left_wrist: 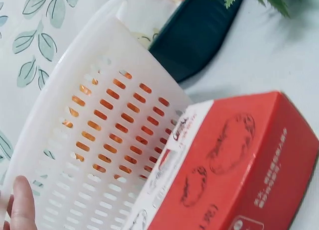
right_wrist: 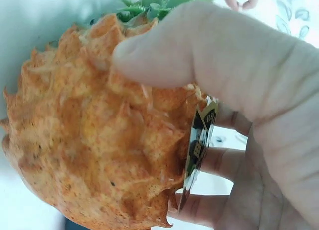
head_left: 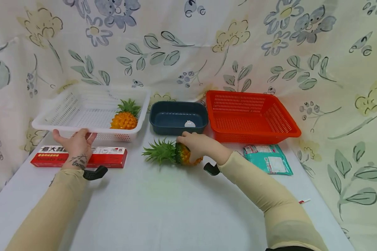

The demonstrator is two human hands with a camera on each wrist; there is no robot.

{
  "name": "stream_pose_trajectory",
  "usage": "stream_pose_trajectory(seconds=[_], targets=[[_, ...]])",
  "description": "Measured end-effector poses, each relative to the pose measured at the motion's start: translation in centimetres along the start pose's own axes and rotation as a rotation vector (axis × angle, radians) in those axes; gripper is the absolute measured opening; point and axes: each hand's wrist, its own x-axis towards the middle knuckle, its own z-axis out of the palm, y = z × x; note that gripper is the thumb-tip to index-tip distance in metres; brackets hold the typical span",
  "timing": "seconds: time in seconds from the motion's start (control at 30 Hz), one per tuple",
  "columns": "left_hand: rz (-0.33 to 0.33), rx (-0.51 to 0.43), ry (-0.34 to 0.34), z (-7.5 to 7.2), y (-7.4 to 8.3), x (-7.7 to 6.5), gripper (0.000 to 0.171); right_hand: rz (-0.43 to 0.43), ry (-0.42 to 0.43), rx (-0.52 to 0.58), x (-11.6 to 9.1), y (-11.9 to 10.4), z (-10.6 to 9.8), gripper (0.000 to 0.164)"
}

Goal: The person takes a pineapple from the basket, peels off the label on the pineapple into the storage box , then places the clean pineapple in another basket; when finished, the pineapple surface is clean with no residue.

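On the table at the centre, a pineapple (head_left: 183, 153) lies on its side, its green crown (head_left: 160, 152) pointing left. My right hand (head_left: 198, 145) holds its body from above. In the right wrist view the thumb (right_wrist: 159, 51) presses on the bumpy orange skin, and the fingers reach round the far side by a black and gold tag (right_wrist: 198, 145). At the left, my left hand (head_left: 78, 148), fingers spread, touches the front rim of a white slotted basket (head_left: 54, 120). A second pineapple (head_left: 124, 120) sits at that basket's right end.
A red tomato sauce box (head_left: 110, 158) lies below the white basket, partly behind my left hand. A dark blue bin (head_left: 163, 130) holds a small white piece (head_left: 190, 124). At its right stands a red basket (head_left: 254, 136), with a teal packet (head_left: 265, 157) in front.
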Motion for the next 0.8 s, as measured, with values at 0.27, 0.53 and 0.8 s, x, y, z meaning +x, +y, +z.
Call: stream_pose_trajectory(seconds=[0.27,0.53,0.8], targets=[[-0.089,0.067,0.178,1.6,-0.6,-2.9,0.065,-0.006,0.023,-0.047,0.2,0.1,0.3,0.08],[0.59,0.464,-0.264,4.4,-4.4,-7.9,0.028,-0.016,0.031,-0.051,0.1,0.0,0.3,0.079],[0.692,1.138,-0.971,6.6,-7.4,-10.4,0.045,-0.009,0.05,-0.03,-0.1,0.3,0.4,0.077]])
